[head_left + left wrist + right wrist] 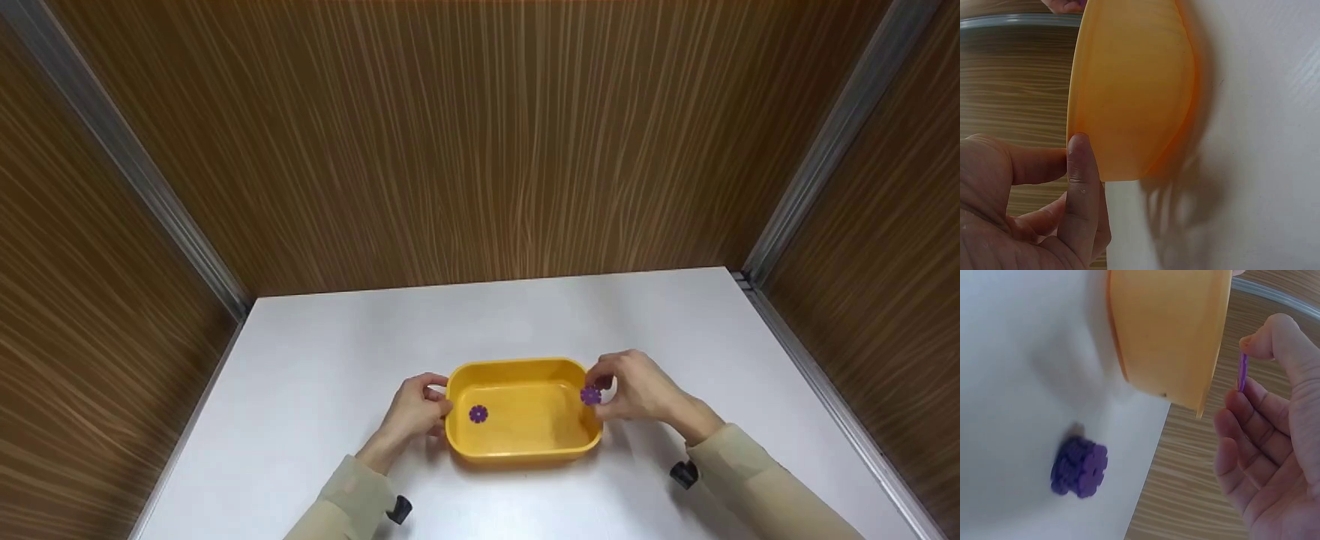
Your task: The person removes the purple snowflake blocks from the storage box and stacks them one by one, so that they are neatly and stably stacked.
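Observation:
A yellow plastic bin point(523, 456) with rounded corners is in the middle of the head view. My left hand point(417, 406) pinches its left end, the thumb point(1079, 160) against the outer wall and the index finger at the rim. Inside, towards the left, lies a purple notched disc point(478, 414). Over the bin's right end, my right hand point(634, 387) pinches a second purple notched disc point(591, 395) between thumb and fingertip. The right wrist view has this disc point(1242, 372) edge-on, just outside the rim.
Below the right hand, a stack of several purple notched discs point(1080, 467) stands on the white table point(315, 375); the head view does not show it. Brown wood-grain panels point(487, 150) enclose the table at the back and both sides, with metal posts point(817, 150) at the corners.

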